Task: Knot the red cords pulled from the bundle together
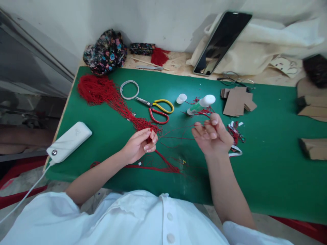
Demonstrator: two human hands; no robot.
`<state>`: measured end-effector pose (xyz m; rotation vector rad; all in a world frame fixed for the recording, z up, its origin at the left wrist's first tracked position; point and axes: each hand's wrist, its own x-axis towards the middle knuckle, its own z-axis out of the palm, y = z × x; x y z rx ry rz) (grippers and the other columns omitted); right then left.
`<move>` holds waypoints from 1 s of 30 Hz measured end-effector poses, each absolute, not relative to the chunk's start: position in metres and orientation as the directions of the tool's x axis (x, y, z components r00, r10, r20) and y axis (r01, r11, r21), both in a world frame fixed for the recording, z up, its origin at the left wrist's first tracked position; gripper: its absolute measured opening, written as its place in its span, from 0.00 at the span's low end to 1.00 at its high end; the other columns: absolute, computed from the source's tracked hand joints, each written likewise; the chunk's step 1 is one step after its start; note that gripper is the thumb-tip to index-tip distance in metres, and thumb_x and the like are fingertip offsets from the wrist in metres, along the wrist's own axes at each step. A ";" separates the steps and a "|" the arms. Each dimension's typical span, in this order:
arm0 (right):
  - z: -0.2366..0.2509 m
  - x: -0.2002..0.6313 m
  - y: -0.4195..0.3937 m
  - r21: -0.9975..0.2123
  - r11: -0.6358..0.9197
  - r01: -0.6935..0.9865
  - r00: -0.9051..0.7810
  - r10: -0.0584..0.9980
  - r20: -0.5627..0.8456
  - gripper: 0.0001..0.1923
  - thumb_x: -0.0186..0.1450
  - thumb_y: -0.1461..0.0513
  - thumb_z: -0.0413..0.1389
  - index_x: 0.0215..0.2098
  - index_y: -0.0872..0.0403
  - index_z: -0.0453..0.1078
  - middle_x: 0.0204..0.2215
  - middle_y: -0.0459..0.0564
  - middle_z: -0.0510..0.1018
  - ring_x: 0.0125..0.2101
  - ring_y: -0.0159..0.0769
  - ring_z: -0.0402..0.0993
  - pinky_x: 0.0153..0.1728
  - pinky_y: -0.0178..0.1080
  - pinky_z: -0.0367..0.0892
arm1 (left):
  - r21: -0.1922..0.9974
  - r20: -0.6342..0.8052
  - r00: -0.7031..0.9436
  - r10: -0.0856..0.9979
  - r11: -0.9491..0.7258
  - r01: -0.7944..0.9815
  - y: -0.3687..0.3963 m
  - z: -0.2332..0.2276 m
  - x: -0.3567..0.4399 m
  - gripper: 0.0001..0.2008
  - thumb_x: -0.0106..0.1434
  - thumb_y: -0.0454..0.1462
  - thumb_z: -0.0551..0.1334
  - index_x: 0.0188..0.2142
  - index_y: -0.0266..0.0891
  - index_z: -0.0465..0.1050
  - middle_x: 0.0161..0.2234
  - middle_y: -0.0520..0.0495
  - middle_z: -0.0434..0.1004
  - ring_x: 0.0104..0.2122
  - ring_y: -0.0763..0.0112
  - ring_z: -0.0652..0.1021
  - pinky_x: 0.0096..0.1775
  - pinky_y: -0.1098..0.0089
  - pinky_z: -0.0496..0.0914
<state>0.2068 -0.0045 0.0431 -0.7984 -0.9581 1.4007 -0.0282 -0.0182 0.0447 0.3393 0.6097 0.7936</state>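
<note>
Just two hands (pixel 139 144) (pixel 212 136), one red cord (pixel 176 134).

Head camera looks steeply down, close over the green table (pixel 268 177).

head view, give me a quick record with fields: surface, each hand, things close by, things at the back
surface: green mat on a table
left hand: left hand pinches red threads at the fingertips
right hand: right hand raised, fingers curled, thin red strands running to it; grip unclear
near hands: scissors with yellow and red handles, glue bottle lying down, its white cap apart from it, cardboard pieces
left edge: white power bank with cable
back: floral pouch, leaning tablet
</note>
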 end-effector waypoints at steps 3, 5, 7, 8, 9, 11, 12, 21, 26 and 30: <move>0.037 0.204 -0.003 -0.957 0.070 -0.280 0.022 0.998 0.067 0.13 0.64 0.52 0.55 0.30 0.49 0.59 0.14 0.37 0.55 0.15 0.27 0.50 0.17 0.33 0.50 | 0.534 -0.351 0.571 0.743 0.659 -0.529 -0.020 0.044 -0.027 0.11 0.62 0.37 0.61 0.27 0.33 0.65 0.25 0.51 0.68 0.16 0.85 0.61 0.22 0.78 0.59; 0.031 0.200 -0.006 -0.993 0.120 -0.022 0.094 0.989 0.118 0.10 0.65 0.54 0.55 0.32 0.50 0.62 0.16 0.38 0.60 0.16 0.26 0.53 0.18 0.33 0.51 | 0.553 -0.341 0.578 0.741 0.656 -0.514 -0.021 0.043 -0.027 0.12 0.62 0.38 0.63 0.27 0.33 0.66 0.25 0.51 0.69 0.16 0.85 0.62 0.22 0.77 0.60; 0.029 0.192 -0.011 -0.939 0.174 0.296 0.104 0.972 0.213 0.07 0.64 0.57 0.57 0.33 0.51 0.65 0.17 0.39 0.63 0.16 0.25 0.55 0.19 0.33 0.52 | 0.566 -0.338 0.580 0.742 0.652 -0.504 -0.021 0.042 -0.027 0.12 0.61 0.39 0.63 0.27 0.33 0.66 0.25 0.51 0.69 0.16 0.86 0.62 0.22 0.77 0.60; 0.028 0.188 -0.014 -0.888 0.202 0.414 0.066 0.966 0.251 0.06 0.64 0.58 0.58 0.34 0.51 0.66 0.18 0.39 0.64 0.17 0.25 0.56 0.20 0.33 0.54 | 0.571 -0.336 0.581 0.741 0.651 -0.500 -0.022 0.042 -0.027 0.13 0.62 0.39 0.63 0.27 0.33 0.66 0.25 0.51 0.69 0.16 0.86 0.62 0.22 0.77 0.60; 0.029 0.183 -0.017 -0.842 0.234 0.486 0.007 0.962 0.272 0.05 0.64 0.59 0.58 0.35 0.52 0.67 0.19 0.40 0.65 0.18 0.25 0.57 0.21 0.33 0.56 | 0.575 -0.333 0.583 0.741 0.649 -0.497 -0.022 0.042 -0.026 0.13 0.62 0.39 0.63 0.27 0.32 0.66 0.25 0.51 0.69 0.16 0.86 0.62 0.22 0.77 0.60; 0.030 0.175 -0.021 -0.804 0.302 0.512 -0.135 0.953 0.272 0.05 0.65 0.60 0.57 0.38 0.53 0.69 0.22 0.42 0.68 0.20 0.26 0.62 0.24 0.33 0.60 | 0.582 -0.323 0.591 0.739 0.647 -0.492 -0.023 0.041 -0.026 0.13 0.63 0.39 0.62 0.27 0.32 0.66 0.26 0.51 0.69 0.17 0.85 0.63 0.23 0.77 0.60; 0.031 0.171 -0.023 -0.811 0.326 0.486 -0.202 0.945 0.258 0.06 0.65 0.60 0.56 0.39 0.53 0.70 0.24 0.43 0.70 0.22 0.27 0.64 0.25 0.33 0.62 | 0.584 -0.316 0.599 0.736 0.648 -0.489 -0.023 0.041 -0.026 0.13 0.63 0.39 0.62 0.27 0.32 0.66 0.26 0.51 0.69 0.17 0.85 0.63 0.23 0.76 0.61; 0.027 0.158 -0.029 -0.867 0.408 0.287 -0.409 0.870 0.274 0.07 0.67 0.64 0.54 0.43 0.53 0.71 0.35 0.49 0.78 0.34 0.30 0.74 0.34 0.33 0.68 | 0.566 -0.310 0.653 0.691 0.686 -0.457 -0.025 0.041 -0.027 0.13 0.62 0.39 0.62 0.26 0.31 0.67 0.23 0.51 0.67 0.17 0.84 0.63 0.22 0.76 0.60; 0.024 0.157 -0.029 -0.887 0.397 0.237 -0.392 0.874 0.286 0.03 0.67 0.64 0.55 0.38 0.52 0.70 0.32 0.49 0.78 0.33 0.31 0.74 0.35 0.35 0.69 | 0.557 -0.338 0.659 0.672 0.707 -0.435 -0.022 0.043 -0.028 0.14 0.61 0.40 0.63 0.25 0.32 0.66 0.22 0.52 0.66 0.16 0.84 0.63 0.22 0.76 0.60; 0.023 0.156 -0.029 -0.889 0.392 0.238 -0.380 0.880 0.286 0.02 0.66 0.63 0.55 0.35 0.52 0.69 0.31 0.49 0.77 0.33 0.32 0.74 0.34 0.36 0.68 | 0.561 -0.351 0.659 0.665 0.713 -0.421 -0.022 0.044 -0.027 0.15 0.60 0.41 0.64 0.24 0.32 0.65 0.21 0.52 0.65 0.16 0.84 0.62 0.22 0.76 0.59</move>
